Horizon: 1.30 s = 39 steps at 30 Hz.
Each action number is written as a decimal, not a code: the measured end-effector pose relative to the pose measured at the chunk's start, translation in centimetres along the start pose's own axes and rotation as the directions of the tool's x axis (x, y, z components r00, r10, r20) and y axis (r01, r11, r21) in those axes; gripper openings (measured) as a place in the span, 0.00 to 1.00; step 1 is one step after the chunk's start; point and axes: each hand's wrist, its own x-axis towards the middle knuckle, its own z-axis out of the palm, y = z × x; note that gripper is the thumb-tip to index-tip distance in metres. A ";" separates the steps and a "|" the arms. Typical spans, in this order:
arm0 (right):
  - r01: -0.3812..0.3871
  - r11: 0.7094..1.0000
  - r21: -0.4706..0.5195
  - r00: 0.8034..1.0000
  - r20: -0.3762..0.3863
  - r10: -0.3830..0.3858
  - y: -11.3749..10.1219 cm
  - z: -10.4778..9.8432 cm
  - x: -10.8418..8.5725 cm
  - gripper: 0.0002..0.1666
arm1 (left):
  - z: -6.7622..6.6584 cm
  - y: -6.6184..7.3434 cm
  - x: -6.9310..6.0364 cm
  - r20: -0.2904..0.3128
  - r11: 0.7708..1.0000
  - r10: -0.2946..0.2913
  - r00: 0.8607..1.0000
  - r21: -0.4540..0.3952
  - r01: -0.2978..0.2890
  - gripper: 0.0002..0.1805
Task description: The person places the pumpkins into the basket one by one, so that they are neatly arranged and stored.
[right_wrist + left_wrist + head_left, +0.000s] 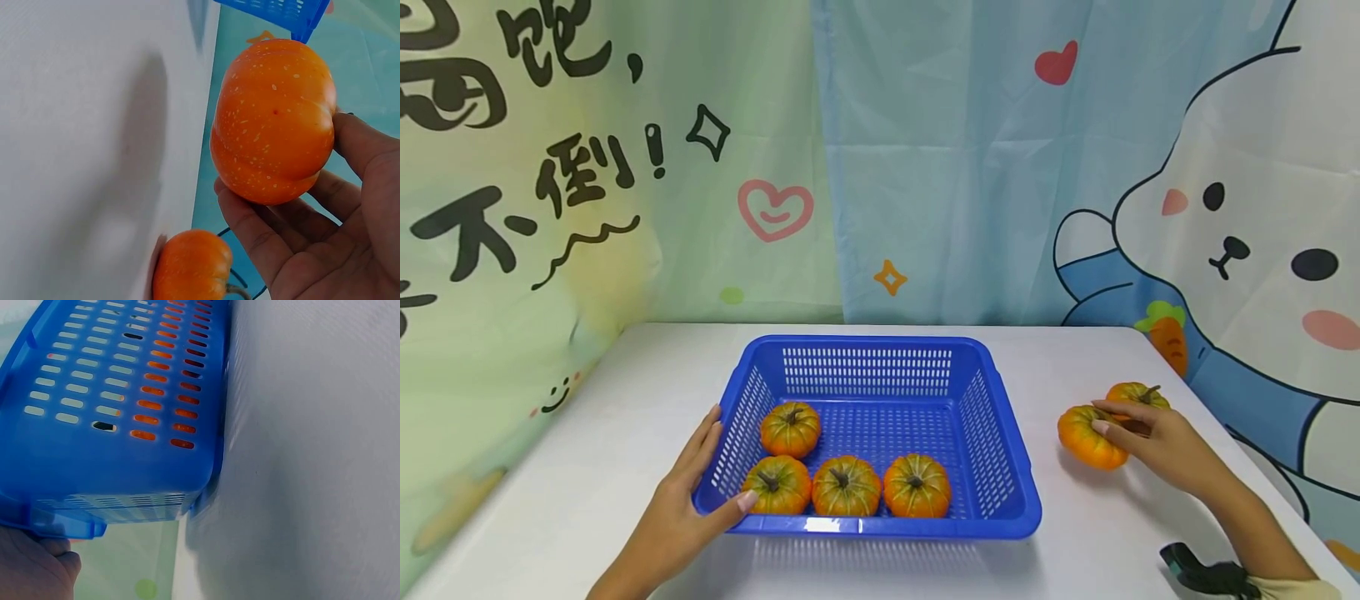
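A blue perforated basket (895, 527) stands on the white table with several small orange pumpkins inside, such as one (917, 486) along the near side. The left hand (673, 508) grips the basket's near left corner, thumb over the rim; in the left wrist view part of this hand (34, 565) is at the basket's (106, 459) edge. To the right of the basket, the right hand (1172, 446) holds a pumpkin (1088, 437) between thumb and fingers; the right wrist view shows this pumpkin (275, 125) raised off the table in the hand (331, 237).
Another pumpkin (1138, 395) rests on the table (670, 375) just behind the right hand, also seen low in the right wrist view as a second pumpkin (192, 267). A printed curtain (925, 167) hangs behind the table. A dark strap (1206, 573) is at the right wrist.
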 end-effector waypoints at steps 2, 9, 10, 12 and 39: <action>0.007 1.000 0.003 1.000 -0.007 -0.007 -0.3 0.0 0.1 0.30 | 0.0 0.0 0.0 -0.001 1.000 0.001 1.000 -0.001 -0.001 0.50; 0.040 0.999 0.002 0.999 -0.025 -0.040 -1.5 0.0 0.5 0.30 | 0.0 -0.1 0.0 -0.002 1.000 0.001 1.000 -0.004 -0.001 0.50; 0.050 0.999 0.006 0.998 -0.028 -0.049 -1.6 0.0 0.6 0.30 | 0.0 -0.1 0.0 -0.003 1.000 0.003 1.000 -0.002 -0.003 0.50; 0.066 0.998 0.016 0.997 -0.034 -0.065 -1.9 0.0 0.7 0.29 | 0.0 -0.1 0.0 -0.006 1.000 0.006 1.000 0.002 -0.006 0.50; 0.113 0.992 0.062 0.990 -0.087 -0.107 -5.1 -0.2 2.0 0.29 | 0.0 -0.2 0.0 -0.007 1.000 0.018 1.000 -0.006 -0.018 0.50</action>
